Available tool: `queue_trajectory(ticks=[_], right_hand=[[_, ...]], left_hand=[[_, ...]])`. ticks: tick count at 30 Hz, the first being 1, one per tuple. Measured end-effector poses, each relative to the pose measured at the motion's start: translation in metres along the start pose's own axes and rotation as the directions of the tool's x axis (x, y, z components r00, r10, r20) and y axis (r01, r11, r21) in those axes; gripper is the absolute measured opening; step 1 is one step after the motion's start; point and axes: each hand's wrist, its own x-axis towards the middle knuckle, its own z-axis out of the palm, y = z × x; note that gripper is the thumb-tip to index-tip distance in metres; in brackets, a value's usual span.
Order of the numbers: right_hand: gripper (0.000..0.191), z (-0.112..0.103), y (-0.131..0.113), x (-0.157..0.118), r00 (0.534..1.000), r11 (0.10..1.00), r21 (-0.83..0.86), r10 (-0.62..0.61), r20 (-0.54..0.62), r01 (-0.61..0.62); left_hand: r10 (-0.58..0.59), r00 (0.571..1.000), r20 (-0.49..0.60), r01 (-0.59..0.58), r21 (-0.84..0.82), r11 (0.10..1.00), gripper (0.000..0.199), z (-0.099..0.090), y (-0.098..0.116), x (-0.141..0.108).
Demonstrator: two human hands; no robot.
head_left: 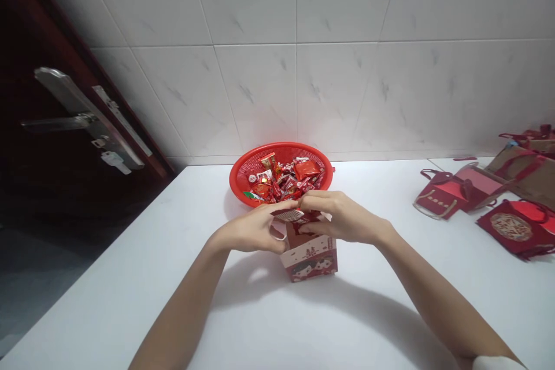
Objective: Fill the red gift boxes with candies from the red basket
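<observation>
A small open-topped paper gift box (pixel 313 263), red and cream with printed figures, stands upright on the white table. My left hand (pixel 254 228) is closed on the box's upper left side, thumb at the front rim and fingers over the back. My right hand (pixel 344 217) is at the opening from the right, its fingers bent down around a red wrapped candy packet (pixel 309 224) at the mouth of the box. My fingers partly hide the packet and the inside of the box. Just behind stands a red plastic basket (pixel 237 180) holding several wrapped candies (pixel 288 182).
Red gift bags (pixel 448 193) and a dark red pouch with a round gold pattern (pixel 509 225) lie at the right, near a brown box with red ribbon (pixel 533 167). A tiled wall (pixel 338 92) borders the table's back. At left is a dark door (pixel 39 185) with a handle.
</observation>
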Motion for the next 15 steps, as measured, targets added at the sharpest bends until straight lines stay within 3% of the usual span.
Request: queue_trajectory(ticks=[5,10,15], right_hand=[[0.015,-0.007,-0.002,0.005,0.979,0.997,-0.024,0.076,0.188,-0.072],[0.013,0.0,0.002,0.005,0.995,0.998,-0.029,0.062,0.073,-0.06],[0.017,0.002,0.0,0.001,0.958,0.977,-0.093,0.205,0.199,-0.19]], left_hand=[[0.024,1.0,-0.005,-0.024,0.064,0.998,0.068,-0.001,0.005,-0.002],[0.022,0.999,-0.029,-0.021,0.052,0.998,0.068,-0.001,0.006,-0.003],[0.026,1.0,-0.005,-0.026,0.091,0.996,0.074,-0.003,0.005,-0.001]])
